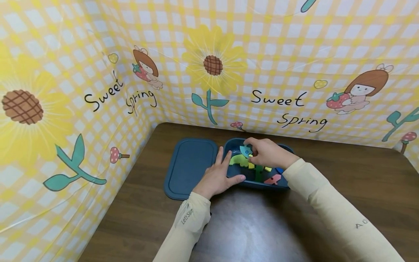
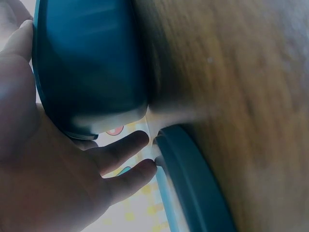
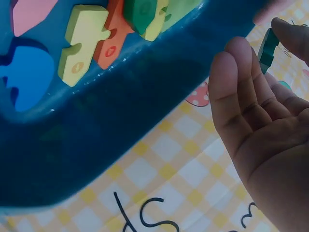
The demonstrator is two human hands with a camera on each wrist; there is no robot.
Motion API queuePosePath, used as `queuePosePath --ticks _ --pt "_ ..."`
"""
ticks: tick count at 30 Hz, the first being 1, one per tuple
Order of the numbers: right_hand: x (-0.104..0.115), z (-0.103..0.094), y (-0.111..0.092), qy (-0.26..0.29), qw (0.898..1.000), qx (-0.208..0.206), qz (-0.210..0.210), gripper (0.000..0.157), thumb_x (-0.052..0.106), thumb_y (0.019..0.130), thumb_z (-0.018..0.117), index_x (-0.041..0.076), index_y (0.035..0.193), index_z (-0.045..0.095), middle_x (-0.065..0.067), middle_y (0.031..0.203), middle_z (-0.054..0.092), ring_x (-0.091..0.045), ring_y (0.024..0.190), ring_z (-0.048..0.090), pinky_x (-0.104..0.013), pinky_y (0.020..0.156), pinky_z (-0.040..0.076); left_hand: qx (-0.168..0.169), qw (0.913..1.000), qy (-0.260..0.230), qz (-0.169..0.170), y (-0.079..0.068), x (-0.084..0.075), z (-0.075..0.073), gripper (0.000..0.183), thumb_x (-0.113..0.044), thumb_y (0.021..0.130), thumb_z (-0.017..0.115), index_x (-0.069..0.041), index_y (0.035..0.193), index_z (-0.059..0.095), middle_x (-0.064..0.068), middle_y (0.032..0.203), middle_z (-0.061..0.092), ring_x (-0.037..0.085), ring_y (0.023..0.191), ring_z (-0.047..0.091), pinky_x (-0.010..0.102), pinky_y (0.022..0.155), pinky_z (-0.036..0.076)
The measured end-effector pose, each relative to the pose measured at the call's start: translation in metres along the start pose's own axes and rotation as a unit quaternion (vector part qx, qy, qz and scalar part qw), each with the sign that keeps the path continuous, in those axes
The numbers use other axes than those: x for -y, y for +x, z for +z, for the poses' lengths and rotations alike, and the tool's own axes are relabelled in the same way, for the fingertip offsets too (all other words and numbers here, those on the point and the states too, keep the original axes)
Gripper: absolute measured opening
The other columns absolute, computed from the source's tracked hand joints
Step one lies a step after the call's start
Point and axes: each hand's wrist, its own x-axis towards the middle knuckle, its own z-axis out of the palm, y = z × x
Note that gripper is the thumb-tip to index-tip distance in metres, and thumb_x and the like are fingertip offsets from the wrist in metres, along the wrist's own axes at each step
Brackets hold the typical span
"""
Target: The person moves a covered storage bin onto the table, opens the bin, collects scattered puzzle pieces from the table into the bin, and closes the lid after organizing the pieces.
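Observation:
In the head view, my right hand (image 1: 270, 153) pinches a flat teal puzzle piece (image 1: 245, 151) over the left part of a dark blue box (image 1: 262, 185). The piece shows edge-on between thumb and fingers in the right wrist view. My left hand (image 1: 216, 178) rests at the box's front left corner, its fingers straight and spread, thumb along the rim. Inside the box lie a light green curved piece (image 1: 240, 160), a pink piece (image 1: 272, 179) and a blue piece (image 3: 31, 75). Yellow (image 3: 79, 48) and orange pieces (image 3: 113, 41) lie there too.
The box's flat blue lid (image 1: 191, 167) lies on the brown wooden table (image 1: 137, 207), left of the box and close to my left fingers. A yellow checked cloth (image 1: 278, 72) with printed flowers stands behind the table and along its left side.

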Motion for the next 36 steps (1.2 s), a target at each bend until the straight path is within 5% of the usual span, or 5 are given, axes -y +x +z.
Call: queuePosePath --ticks 22,32,36 --pt "0.001 0.012 0.029 0.007 0.999 0.045 0.026 0.056 0.017 0.091 0.076 0.004 0.141 0.053 -0.005 0.088 0.063 -0.019 0.072 0.06 -0.032 0.064 0.054 -0.003 0.9999 0.004 0.01 -0.003 0.001 -0.003 0.097 -0.067 0.093 0.059 -0.023 0.165 0.01 0.004 0.169 -0.013 0.049 0.137 0.039 0.064 0.11 0.028" --pt "0.003 0.022 0.03 -0.009 0.987 0.161 0.012 0.06 0.012 0.091 0.074 0.01 0.146 0.051 -0.005 0.098 0.064 -0.019 0.078 0.061 -0.034 0.068 0.054 -0.005 0.9997 0.003 0.023 0.0 0.002 0.001 0.1 -0.069 0.092 0.058 -0.022 0.165 0.009 0.006 0.169 -0.012 0.048 0.139 0.037 0.064 0.111 0.027" --pt "0.004 0.02 0.028 -0.005 0.987 0.158 0.018 0.064 0.012 0.091 0.074 0.011 0.149 0.047 -0.01 0.106 0.066 -0.02 0.081 0.061 -0.035 0.072 0.054 -0.003 0.9998 0.001 0.021 0.001 0.002 0.001 0.1 -0.069 0.091 0.058 -0.022 0.165 0.009 0.005 0.169 -0.012 0.049 0.14 0.036 0.064 0.111 0.026"
